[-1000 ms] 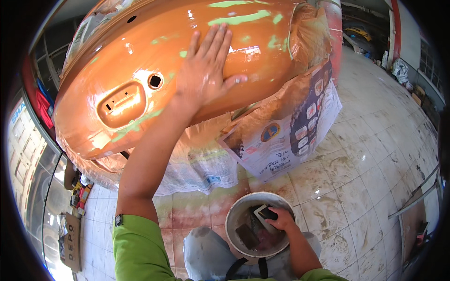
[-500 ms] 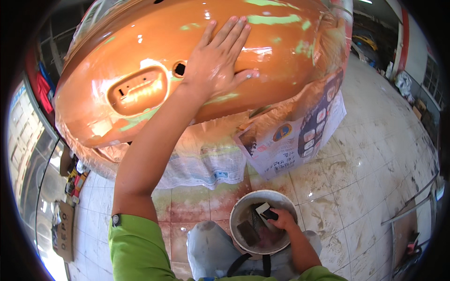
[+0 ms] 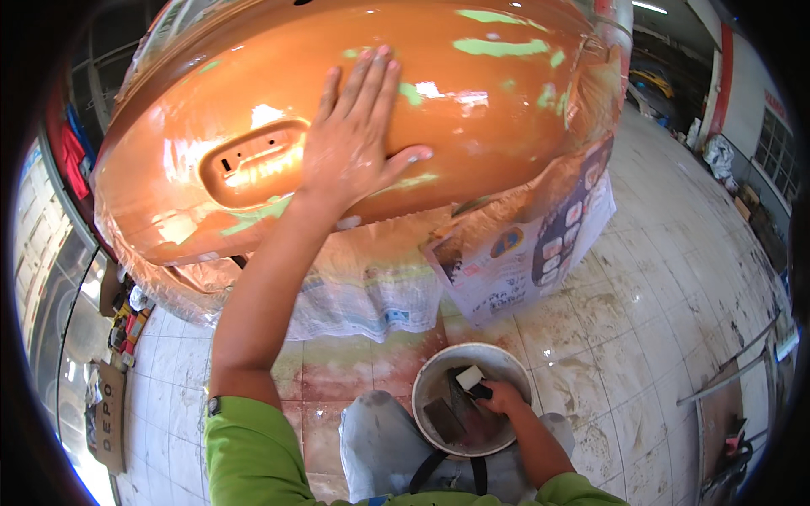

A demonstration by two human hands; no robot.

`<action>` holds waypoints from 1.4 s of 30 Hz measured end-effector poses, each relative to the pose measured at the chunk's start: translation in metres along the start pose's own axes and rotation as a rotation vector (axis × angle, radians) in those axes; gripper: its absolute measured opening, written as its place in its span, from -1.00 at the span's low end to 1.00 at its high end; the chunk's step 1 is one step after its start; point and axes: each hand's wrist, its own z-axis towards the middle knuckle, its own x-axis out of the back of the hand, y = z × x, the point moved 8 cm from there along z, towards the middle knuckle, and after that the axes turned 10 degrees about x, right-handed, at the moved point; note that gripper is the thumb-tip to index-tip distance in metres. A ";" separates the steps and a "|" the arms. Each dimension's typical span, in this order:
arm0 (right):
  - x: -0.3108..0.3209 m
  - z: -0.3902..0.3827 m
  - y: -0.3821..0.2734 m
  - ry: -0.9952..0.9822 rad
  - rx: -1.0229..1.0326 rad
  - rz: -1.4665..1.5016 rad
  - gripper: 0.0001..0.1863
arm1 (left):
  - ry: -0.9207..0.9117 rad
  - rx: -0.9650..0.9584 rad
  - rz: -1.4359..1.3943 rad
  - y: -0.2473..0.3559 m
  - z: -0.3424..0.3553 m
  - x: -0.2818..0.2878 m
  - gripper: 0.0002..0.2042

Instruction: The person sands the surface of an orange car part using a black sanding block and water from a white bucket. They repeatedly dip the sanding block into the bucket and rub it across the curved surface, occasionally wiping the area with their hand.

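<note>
My left hand (image 3: 348, 139) lies flat on a glossy orange car body panel (image 3: 472, 156), fingers stretched out and thumb apart. Beside it on the panel is a recessed handle pocket (image 3: 253, 167) with small slots. Light green patches (image 3: 500, 47) show through the orange in several places. Low at the front, my right hand (image 3: 501, 396) reaches into a round whitish bucket (image 3: 426, 371). Its fingers are closed around a black-and-white block (image 3: 471, 379). A dark, flat rectangular pad (image 3: 444, 419) lies in the bucket close to that hand.
Newspaper (image 3: 363, 295) and a printed poster sheet (image 3: 515, 270) hang below the panel as masking. Tiled floor (image 3: 650, 329) with muddy smears spreads to the right. A cardboard box (image 3: 110, 417) stands at the left, and a metal-framed stand (image 3: 726, 413) at the right.
My left hand has slid left across the panel and now covers the round hole. My right hand and the block have shifted slightly within the bucket.
</note>
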 end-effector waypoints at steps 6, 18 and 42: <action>-0.002 -0.005 -0.009 -0.045 -0.054 -0.028 -0.24 | -0.028 -0.122 0.035 0.011 0.016 -0.011 0.07; -0.024 0.014 0.019 0.002 -0.344 -0.021 -0.17 | -0.004 -0.179 0.111 0.052 0.066 -0.031 0.04; -0.108 -0.026 0.041 -0.134 -0.674 -0.208 -0.11 | -0.146 -0.294 0.098 0.022 0.012 -0.017 0.04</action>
